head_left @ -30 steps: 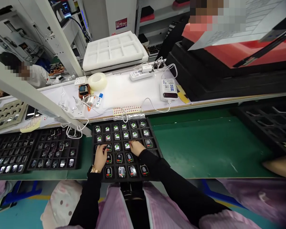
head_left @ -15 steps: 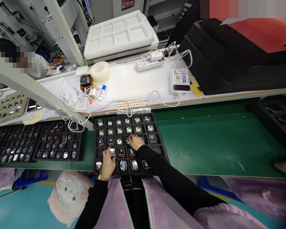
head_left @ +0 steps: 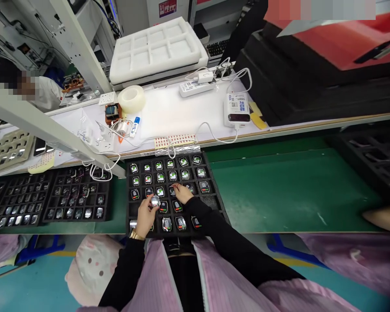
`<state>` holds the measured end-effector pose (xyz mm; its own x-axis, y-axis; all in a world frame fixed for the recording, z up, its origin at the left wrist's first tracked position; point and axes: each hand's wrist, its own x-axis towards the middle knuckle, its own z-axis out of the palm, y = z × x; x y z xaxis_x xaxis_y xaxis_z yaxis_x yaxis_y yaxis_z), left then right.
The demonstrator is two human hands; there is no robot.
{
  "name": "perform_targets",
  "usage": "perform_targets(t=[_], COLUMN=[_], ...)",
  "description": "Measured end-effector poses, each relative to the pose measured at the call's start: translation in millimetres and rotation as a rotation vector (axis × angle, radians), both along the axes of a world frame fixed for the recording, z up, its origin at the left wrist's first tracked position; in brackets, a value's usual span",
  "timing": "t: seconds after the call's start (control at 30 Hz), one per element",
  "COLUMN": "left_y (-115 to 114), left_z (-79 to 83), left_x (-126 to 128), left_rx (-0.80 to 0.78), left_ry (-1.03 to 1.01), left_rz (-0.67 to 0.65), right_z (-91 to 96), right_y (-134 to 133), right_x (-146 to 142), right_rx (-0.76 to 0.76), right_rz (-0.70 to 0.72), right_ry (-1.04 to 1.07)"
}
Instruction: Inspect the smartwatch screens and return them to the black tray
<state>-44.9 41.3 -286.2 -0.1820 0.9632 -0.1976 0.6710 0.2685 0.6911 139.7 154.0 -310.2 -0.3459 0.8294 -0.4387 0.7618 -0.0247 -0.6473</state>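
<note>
A black foam tray (head_left: pixel 211 202) with square compartments lies in front of me, filled with several smartwatch bodies without straps. Many screens show green and white blocks; others are dark with red and green marks. My left hand (head_left: pixel 145 219) is closed around a shiny smartwatch (head_left: pixel 155 201), lifted and tilted over the tray's left side. My right hand (head_left: pixel 183 193) reaches into the tray's middle, its fingers drawn together at the top edge of a dark-screened smartwatch (head_left: pixel 173 191). That watch sits in its compartment, partly covered by the fingertips.
More watch trays (head_left: pixel 78 195) stand on the green bench (head_left: pixel 279 190) at left, another tray (head_left: pixel 370 151) at right. The shelf above bears a tape roll (head_left: pixel 131 99), a white charger box (head_left: pixel 236 110) and foam trays (head_left: pixel 159 52). A co-worker's arm (head_left: pixel 383 220) rests at right.
My left hand has raised its smartwatch and tilted it. My right hand stays at the same watch, whose screen now looks darker. The whole view has shifted slightly.
</note>
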Motion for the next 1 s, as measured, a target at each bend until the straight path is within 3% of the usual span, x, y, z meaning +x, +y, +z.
perform_targets(t=[0.13, 0.27, 0.43, 0.7, 0.8, 1.0], left_y=[6, -2, -4, 25, 24, 21], left_z=[-5.1, 3.6, 18.4, 13.5, 17.0, 20.5], left_x=[7, 8, 17, 19, 16, 29], left_rx=[0.039, 0.059, 0.066, 0.075, 0.086, 0.139], left_ry=[0.094, 0.217, 0.359, 0.403, 0.387, 0.365], left_rz=[-0.036, -0.082, -0.257, -0.549, -0.553, -0.384], right_z=[-2.6, -7.1, -13.7, -17.2, -13.1, -3.1], right_y=[-1, -1, -1, 1, 2, -5], right_x=[1, 2, 1, -7, -5, 19], right_rx=[0.000, 0.001, -0.007, -0.038, -0.053, -0.127], right_rz=[-0.010, -0.027, -0.057, -0.158, -0.236, -0.417], right_ry=[0.017, 0.035, 0.044, 0.082, 0.129, 0.337])
